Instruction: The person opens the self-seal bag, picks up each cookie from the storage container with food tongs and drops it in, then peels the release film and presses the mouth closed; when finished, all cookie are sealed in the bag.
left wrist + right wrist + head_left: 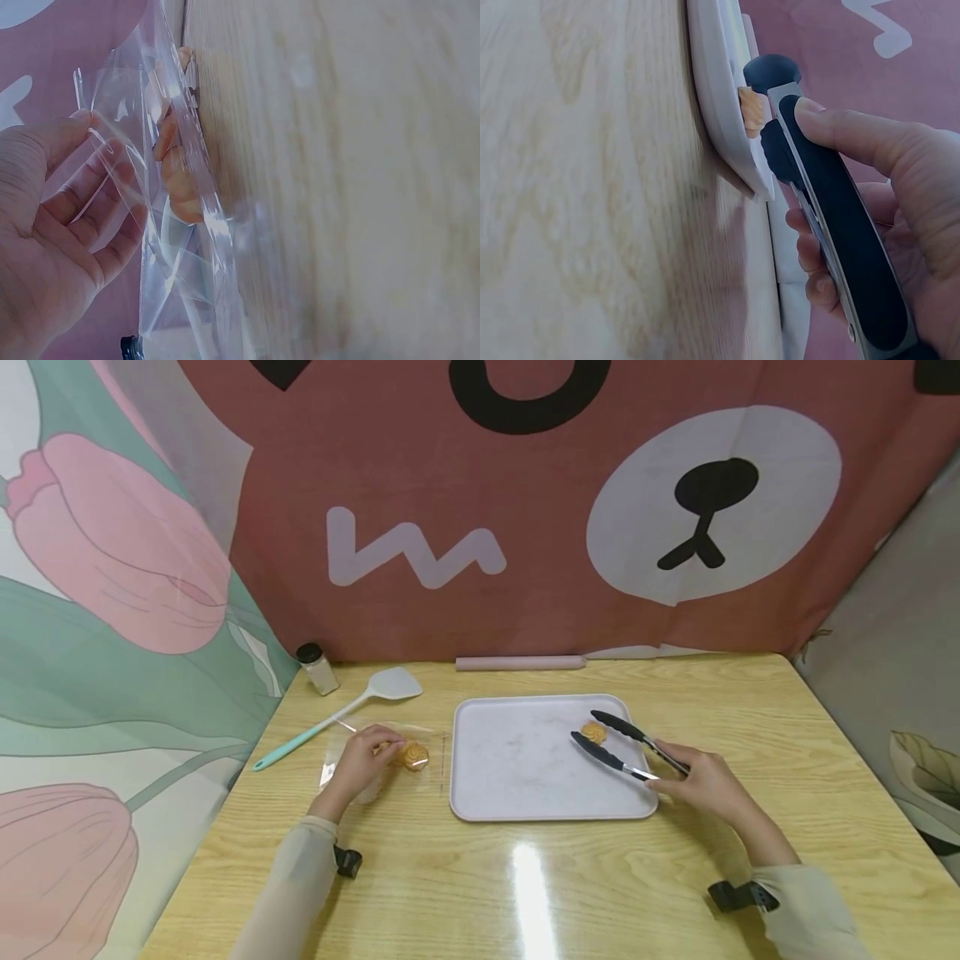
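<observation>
Right hand (703, 783) grips tongs (836, 217) astride 1 cookie (594, 732), contact unclear: presumably light, brittle, best side-held. Left hand (360, 766) pinches bag (176, 262).

Pale beige sleeves (291, 885) and black wrist-worn devices (348, 862) sit behind bare hands (358, 767).

Hands number two: one left hand (362, 768) and one right hand (708, 785). There is one pair of tongs (618, 725), one tray (517, 781) with one cookie (594, 732) on it, and one bag (176, 259) with at least two bagged cookies (415, 757), their exact number unclear. One spatula (352, 705), one jar (321, 673), one pink rod (520, 663) and one table (442, 893) show, plus two sleeves (288, 877) and two black wristbands (348, 862).
</observation>
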A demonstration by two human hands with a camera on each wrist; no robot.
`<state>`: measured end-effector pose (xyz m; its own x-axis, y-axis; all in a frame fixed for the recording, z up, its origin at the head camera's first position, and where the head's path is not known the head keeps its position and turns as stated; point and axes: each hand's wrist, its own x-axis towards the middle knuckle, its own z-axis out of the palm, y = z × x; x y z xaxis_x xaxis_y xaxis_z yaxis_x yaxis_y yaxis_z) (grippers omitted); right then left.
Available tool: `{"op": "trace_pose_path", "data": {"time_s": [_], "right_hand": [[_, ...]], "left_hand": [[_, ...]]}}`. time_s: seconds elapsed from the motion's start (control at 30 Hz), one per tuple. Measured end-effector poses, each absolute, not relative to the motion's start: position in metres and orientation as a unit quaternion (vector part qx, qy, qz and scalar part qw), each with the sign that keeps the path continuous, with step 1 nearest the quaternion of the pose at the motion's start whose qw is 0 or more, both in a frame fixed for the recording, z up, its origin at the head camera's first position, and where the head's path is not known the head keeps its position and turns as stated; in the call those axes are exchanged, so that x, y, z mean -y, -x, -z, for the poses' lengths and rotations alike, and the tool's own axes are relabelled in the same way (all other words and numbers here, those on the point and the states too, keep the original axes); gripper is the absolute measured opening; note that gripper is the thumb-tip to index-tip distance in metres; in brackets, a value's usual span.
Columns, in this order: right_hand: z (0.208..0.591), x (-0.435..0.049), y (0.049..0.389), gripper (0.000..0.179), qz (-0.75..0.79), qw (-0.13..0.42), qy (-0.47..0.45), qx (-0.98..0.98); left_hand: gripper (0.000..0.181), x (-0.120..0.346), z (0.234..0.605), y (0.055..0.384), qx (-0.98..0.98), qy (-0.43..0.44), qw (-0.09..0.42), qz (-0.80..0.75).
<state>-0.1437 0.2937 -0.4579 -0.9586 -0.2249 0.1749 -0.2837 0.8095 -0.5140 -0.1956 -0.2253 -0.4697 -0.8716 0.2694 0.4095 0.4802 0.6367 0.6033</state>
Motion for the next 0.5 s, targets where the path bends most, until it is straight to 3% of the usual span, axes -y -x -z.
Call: {"op": "trace_pose_path", "data": {"time_s": [0.5], "right_hand": [[0.4616, -0.2941, 0.1419, 0.067, -0.284, 0.043, -0.136, 0.948]], "left_hand": [[0.006, 0.2261, 0.4709, 0.1956, 0.895, 0.208, 0.131, 0.373]]}}
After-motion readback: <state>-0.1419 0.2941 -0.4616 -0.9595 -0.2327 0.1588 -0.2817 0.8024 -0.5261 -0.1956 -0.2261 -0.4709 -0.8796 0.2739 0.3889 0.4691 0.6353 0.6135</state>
